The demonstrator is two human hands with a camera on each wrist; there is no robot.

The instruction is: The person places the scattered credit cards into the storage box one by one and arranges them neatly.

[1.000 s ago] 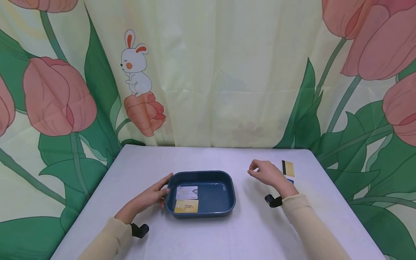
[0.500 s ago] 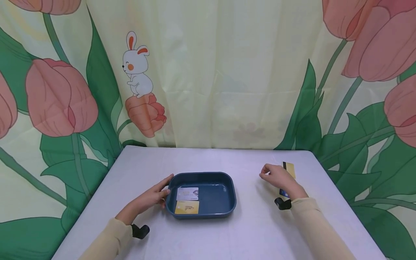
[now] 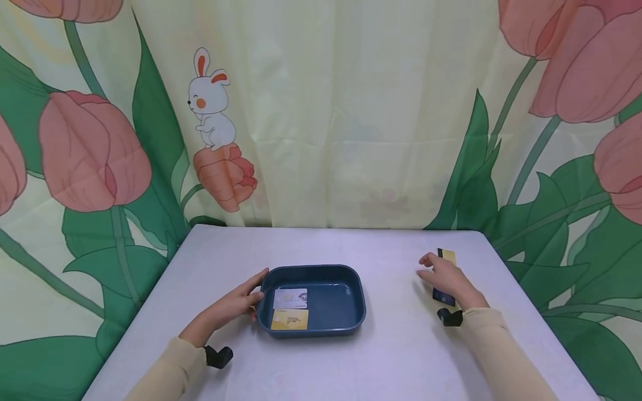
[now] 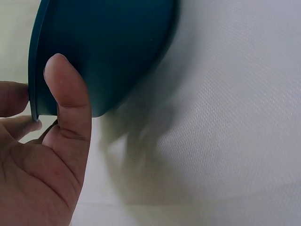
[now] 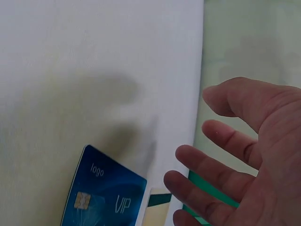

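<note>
Fingers (image 5: 211, 170) of the right hand (image 3: 448, 278) are spread and hold nothing, near the blue VIP card (image 3: 443, 298). That card lies right of the tray (image 3: 333, 313), long side front to back. The hand partly hides it and one dark-striped card (image 3: 448, 255), also right of the tray. The left hand (image 3: 227, 306) pinches the tray's left rim. Two cards, one silver card (image 3: 290, 299) and one gold card (image 3: 290, 319), lie inside the tray.

In the right wrist view, the blue card (image 5: 106, 190) is displaying two legible markings: "logo" in lower case and "VIP" in capitals. In the head view, the silver card (image 3: 290, 299) and the gold card (image 3: 290, 319) are carrying print that is appearing too small to read.
</note>
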